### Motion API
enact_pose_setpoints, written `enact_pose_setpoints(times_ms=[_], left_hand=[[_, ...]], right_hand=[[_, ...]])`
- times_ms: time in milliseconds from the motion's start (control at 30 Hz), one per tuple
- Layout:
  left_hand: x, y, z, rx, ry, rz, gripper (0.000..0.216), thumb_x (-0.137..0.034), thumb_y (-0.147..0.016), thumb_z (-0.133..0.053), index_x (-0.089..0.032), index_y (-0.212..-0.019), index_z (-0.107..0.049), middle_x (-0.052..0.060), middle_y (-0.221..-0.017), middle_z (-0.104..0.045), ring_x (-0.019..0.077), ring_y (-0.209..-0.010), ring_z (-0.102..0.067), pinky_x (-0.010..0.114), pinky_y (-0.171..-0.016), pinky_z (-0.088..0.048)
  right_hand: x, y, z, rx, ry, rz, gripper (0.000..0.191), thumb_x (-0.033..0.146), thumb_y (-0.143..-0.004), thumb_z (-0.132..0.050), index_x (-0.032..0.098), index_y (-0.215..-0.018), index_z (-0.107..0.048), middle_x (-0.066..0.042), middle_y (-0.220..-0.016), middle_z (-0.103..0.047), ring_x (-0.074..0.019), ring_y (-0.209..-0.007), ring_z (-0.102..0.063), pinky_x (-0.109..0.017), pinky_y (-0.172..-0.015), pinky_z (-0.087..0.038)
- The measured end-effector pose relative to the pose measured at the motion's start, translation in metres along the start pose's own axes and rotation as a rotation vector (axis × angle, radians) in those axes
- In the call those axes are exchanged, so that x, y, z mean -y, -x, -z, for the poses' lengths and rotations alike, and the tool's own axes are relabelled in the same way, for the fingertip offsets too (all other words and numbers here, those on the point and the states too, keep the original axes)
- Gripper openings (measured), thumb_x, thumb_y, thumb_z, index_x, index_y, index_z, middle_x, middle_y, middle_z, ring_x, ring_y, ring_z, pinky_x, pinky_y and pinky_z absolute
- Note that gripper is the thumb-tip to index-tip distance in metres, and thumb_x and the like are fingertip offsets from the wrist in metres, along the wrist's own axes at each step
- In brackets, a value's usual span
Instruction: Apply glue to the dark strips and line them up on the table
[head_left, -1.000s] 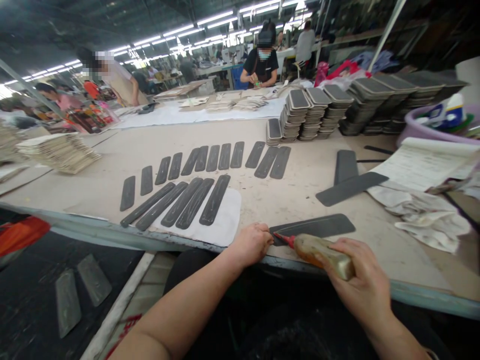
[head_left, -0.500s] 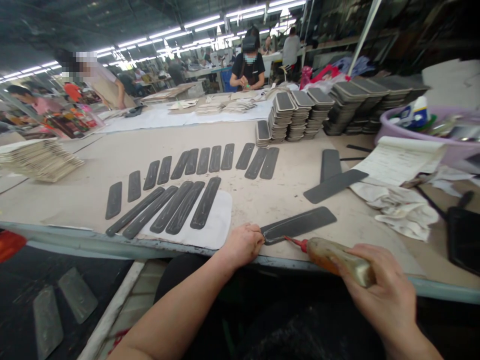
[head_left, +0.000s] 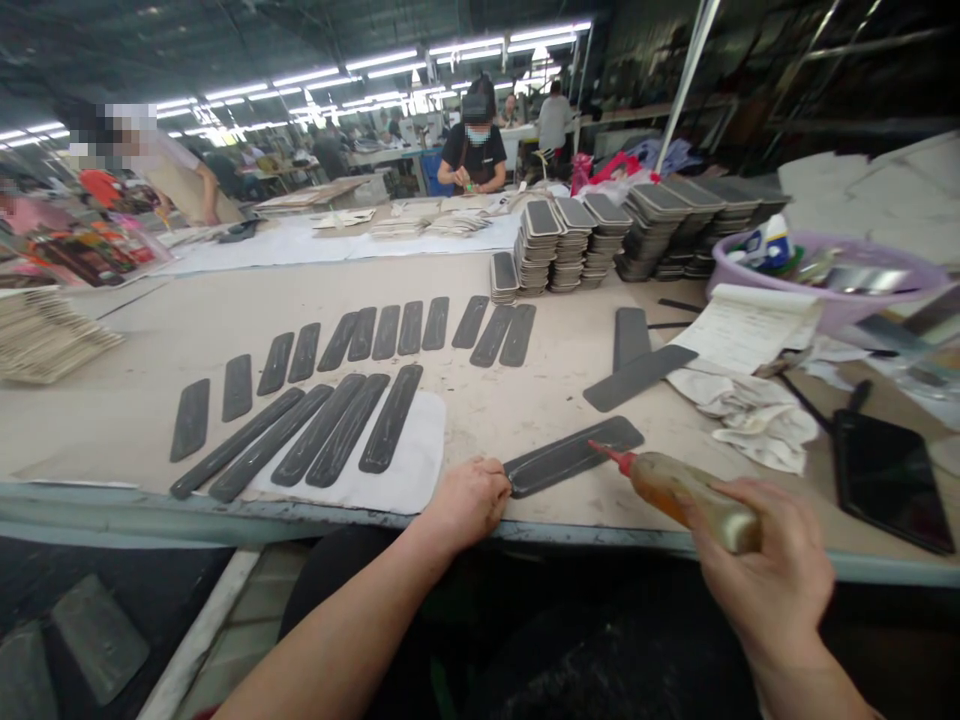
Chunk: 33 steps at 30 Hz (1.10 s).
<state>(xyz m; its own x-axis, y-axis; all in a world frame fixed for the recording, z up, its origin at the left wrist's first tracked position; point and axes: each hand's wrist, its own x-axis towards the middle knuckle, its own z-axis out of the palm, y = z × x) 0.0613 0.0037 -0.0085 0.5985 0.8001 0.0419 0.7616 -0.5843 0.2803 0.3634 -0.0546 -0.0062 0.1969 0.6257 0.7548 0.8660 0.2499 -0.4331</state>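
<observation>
A long dark grey strip (head_left: 574,455) lies slantwise near the front edge of the beige worktable (head_left: 225,320). My left hand (head_left: 466,500) is closed in a fist on the strip's near end, pinning it. My right hand (head_left: 772,575) is wrapped round a squeeze bottle of amber glue (head_left: 686,492). Its red nozzle touches the strip's lower edge near the far end. Several longer strips (head_left: 322,428) lie side by side on a white cloth (head_left: 405,465) to the left.
A row of shorter dark strips (head_left: 390,332) runs across the table. Stacks of dark pieces (head_left: 577,235) stand behind. To the right are rags (head_left: 757,415), a paper sheet (head_left: 742,325), a black tablet (head_left: 892,475) and a purple basin (head_left: 832,275). People work at far tables.
The glue nozzle has travelled along the strip from its near end by my left hand to its far end. My view has shifted right, bringing the black tablet into sight.
</observation>
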Motion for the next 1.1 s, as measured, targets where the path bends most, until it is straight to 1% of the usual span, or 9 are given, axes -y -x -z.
enact_pose_setpoints(times_ms=[133,233,433,533,600,767,833,967,1100], left_hand=[[-0.001,-0.001,0.001,0.016,-0.008,0.002,0.024,-0.019,-0.090,-0.049,-0.017,-0.076,-0.068,0.004,-0.083,-0.064,0.0172,-0.080,-0.058,0.029,-0.080,-0.047],[-0.002,-0.001,0.002,0.031,-0.011,0.008,0.024,-0.019,-0.090,-0.049,-0.017,-0.075,-0.067,0.005,-0.082,-0.064,0.0171,-0.080,-0.058,0.029,-0.079,-0.047],[-0.001,-0.001,0.001,0.027,-0.002,0.001,0.023,-0.020,-0.090,-0.049,-0.018,-0.078,-0.068,0.005,-0.085,-0.065,0.0177,-0.083,-0.058,0.029,-0.080,-0.047],[0.000,-0.001,0.000,0.024,-0.018,0.009,0.023,-0.021,-0.090,-0.048,-0.018,-0.077,-0.067,0.004,-0.085,-0.064,0.0178,-0.083,-0.057,0.029,-0.079,-0.047],[0.000,-0.001,-0.001,0.025,-0.021,0.009,0.023,-0.021,-0.090,-0.048,-0.018,-0.077,-0.067,0.004,-0.085,-0.064,0.0178,-0.083,-0.057,0.029,-0.079,-0.047],[0.000,0.000,-0.002,0.017,-0.015,0.013,0.023,-0.020,-0.091,-0.048,-0.018,-0.078,-0.067,0.004,-0.084,-0.064,0.0178,-0.083,-0.057,0.029,-0.079,-0.047],[0.000,-0.001,-0.001,0.014,-0.013,0.014,0.023,-0.020,-0.091,-0.048,-0.018,-0.078,-0.067,0.004,-0.085,-0.064,0.0180,-0.083,-0.057,0.029,-0.079,-0.047],[-0.002,-0.001,0.002,0.021,-0.011,0.022,0.025,-0.020,-0.091,-0.047,-0.018,-0.078,-0.067,0.004,-0.084,-0.064,0.0181,-0.084,-0.057,0.029,-0.079,-0.047],[-0.003,-0.002,0.004,0.033,0.004,0.027,0.025,-0.019,-0.091,-0.047,-0.018,-0.078,-0.067,0.004,-0.084,-0.064,0.0177,-0.083,-0.058,0.029,-0.079,-0.047]], right_hand=[[0.023,0.003,-0.011,0.185,-0.240,0.066,0.024,0.036,-0.083,-0.067,0.020,-0.099,-0.059,-0.008,-0.098,-0.058,-0.0234,-0.091,-0.058,-0.039,-0.079,-0.048],[0.026,0.005,-0.017,0.256,-0.243,0.117,0.022,0.033,-0.084,-0.065,0.019,-0.099,-0.059,-0.008,-0.098,-0.058,-0.0219,-0.091,-0.059,-0.036,-0.078,-0.049],[-0.004,0.001,-0.012,0.061,0.052,0.028,0.027,0.040,-0.083,-0.062,0.017,-0.096,-0.063,-0.011,-0.097,-0.059,-0.0246,-0.088,-0.059,-0.040,-0.078,-0.049],[-0.008,0.000,-0.008,-0.012,0.125,0.004,0.031,0.042,-0.081,-0.064,0.015,-0.096,-0.064,-0.012,-0.097,-0.060,-0.0257,-0.090,-0.058,-0.041,-0.080,-0.049],[-0.002,0.000,-0.008,-0.002,0.088,0.013,0.030,0.042,-0.081,-0.065,0.015,-0.095,-0.063,-0.011,-0.095,-0.060,-0.0248,-0.088,-0.058,-0.041,-0.080,-0.049],[0.016,0.001,-0.008,0.154,-0.152,0.031,0.024,0.038,-0.083,-0.066,0.018,-0.094,-0.060,-0.007,-0.090,-0.059,-0.0216,-0.084,-0.058,-0.037,-0.075,-0.049],[0.013,-0.001,-0.007,0.117,-0.122,0.004,0.025,0.039,-0.083,-0.067,0.018,-0.095,-0.059,-0.007,-0.091,-0.059,-0.0229,-0.085,-0.058,-0.038,-0.077,-0.049],[-0.004,-0.009,-0.007,-0.035,0.098,-0.066,0.031,0.044,-0.083,-0.066,0.017,-0.095,-0.060,-0.010,-0.088,-0.060,-0.0283,-0.090,-0.056,-0.044,-0.081,-0.047],[-0.010,-0.010,-0.008,0.000,0.081,-0.080,0.035,0.050,-0.083,-0.063,0.017,-0.094,-0.060,-0.008,-0.085,-0.060,-0.0258,-0.083,-0.057,-0.041,-0.076,-0.047]])
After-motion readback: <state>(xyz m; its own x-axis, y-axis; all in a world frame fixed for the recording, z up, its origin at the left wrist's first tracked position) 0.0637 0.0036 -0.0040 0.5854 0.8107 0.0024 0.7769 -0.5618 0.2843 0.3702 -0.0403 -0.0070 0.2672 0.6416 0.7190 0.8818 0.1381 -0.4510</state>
